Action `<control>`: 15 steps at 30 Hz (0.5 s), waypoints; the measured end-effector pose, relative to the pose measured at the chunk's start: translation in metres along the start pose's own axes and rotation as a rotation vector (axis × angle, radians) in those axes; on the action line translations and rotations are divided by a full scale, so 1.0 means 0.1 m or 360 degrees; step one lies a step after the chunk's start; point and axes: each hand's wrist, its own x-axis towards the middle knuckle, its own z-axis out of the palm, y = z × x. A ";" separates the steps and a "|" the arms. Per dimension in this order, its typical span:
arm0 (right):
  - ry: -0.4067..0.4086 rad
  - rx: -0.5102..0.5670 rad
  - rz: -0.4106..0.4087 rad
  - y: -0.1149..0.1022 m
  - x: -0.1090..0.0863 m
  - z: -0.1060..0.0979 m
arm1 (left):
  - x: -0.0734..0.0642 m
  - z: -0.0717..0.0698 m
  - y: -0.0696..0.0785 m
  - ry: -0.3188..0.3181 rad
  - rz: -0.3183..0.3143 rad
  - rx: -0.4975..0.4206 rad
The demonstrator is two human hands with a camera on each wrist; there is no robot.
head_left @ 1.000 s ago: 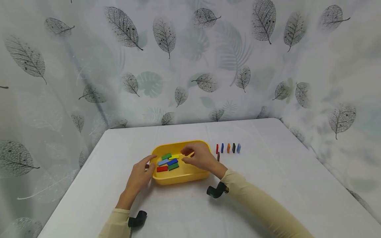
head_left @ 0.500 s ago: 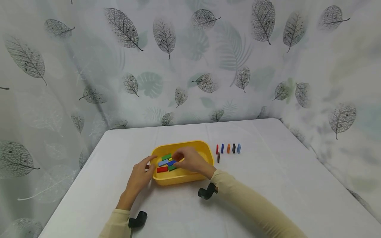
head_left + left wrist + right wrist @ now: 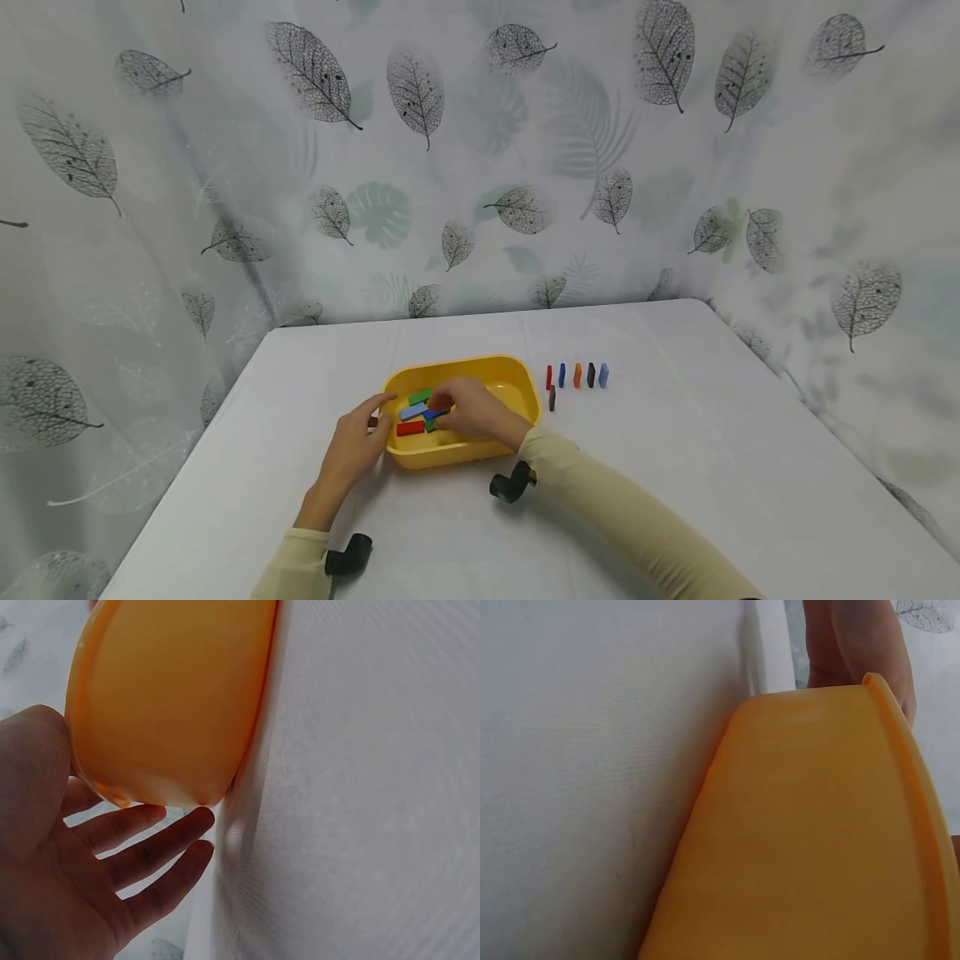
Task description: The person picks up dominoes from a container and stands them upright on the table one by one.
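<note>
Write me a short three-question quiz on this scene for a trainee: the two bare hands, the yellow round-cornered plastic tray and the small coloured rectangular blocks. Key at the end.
1. Multiple choice. Where is the right hand?
A: behind the yellow round-cornered plastic tray
B: in over the small flat rectangular blocks inside the tray
C: above the upright row

2. True or false: the left hand is at the tray's left end.

3. List, left to right in the head view, the colours in the five-piece row of upright blocks right of the tray.

Key: 1 B; 2 true; 3 red, dark blue, orange, black, light blue.
</note>
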 end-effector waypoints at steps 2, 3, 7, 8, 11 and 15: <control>-0.0012 -0.0011 0.0008 0.00 0.01 0.01 | 0.00 0.00 0.00 -0.0001 0.0001 -0.0003; -0.0022 -0.0017 0.0015 0.00 0.02 0.02 | 0.00 0.00 -0.01 0.0000 0.0002 -0.0004; -0.0072 -0.0064 0.0050 0.00 0.04 0.04 | 0.00 0.00 -0.01 0.0003 0.0016 -0.0007; -0.0086 -0.0081 0.0057 0.00 0.05 0.04 | 0.00 0.00 -0.01 0.0003 0.0020 -0.0008; -0.0130 -0.0128 0.0082 0.01 0.06 0.05 | 0.00 0.00 0.00 0.0005 0.0020 -0.0014; -0.0177 -0.0177 0.0123 0.03 0.08 0.08 | 0.00 0.00 0.00 0.0005 0.0012 -0.0010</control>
